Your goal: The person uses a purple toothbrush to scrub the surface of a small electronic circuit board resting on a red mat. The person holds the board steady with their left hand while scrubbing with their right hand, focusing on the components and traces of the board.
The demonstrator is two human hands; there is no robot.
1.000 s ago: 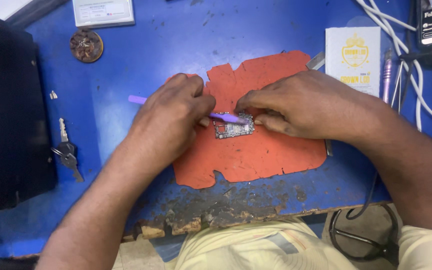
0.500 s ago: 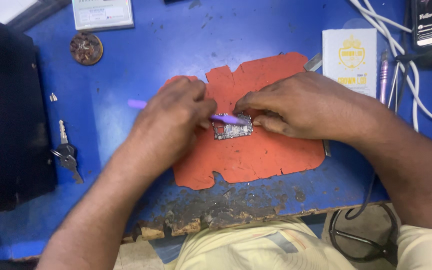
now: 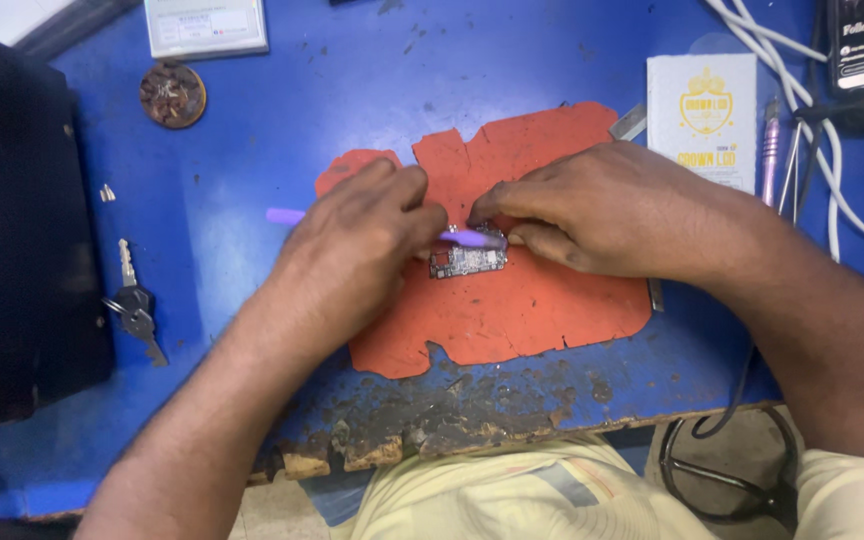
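Left hand (image 3: 357,250): fingers closed around purple tool (image 3: 462,238).
Right hand (image 3: 612,210): fingers pinching circuit board (image 3: 467,262), at 3 o'clock.
Orange mat (image 3: 512,310): underneath, on counter (image 3: 352,90).

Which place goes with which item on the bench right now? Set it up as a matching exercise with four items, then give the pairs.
Items:
1. small circuit board
2. purple tool
3. keys
4. white packet

Places:
A. blue table, left of the left hand
B. gripped in the left hand
C. on the orange mat, steadied by the right hand
D. beyond the right hand, beside the white cables

Pairs: 1-C, 2-B, 3-A, 4-D
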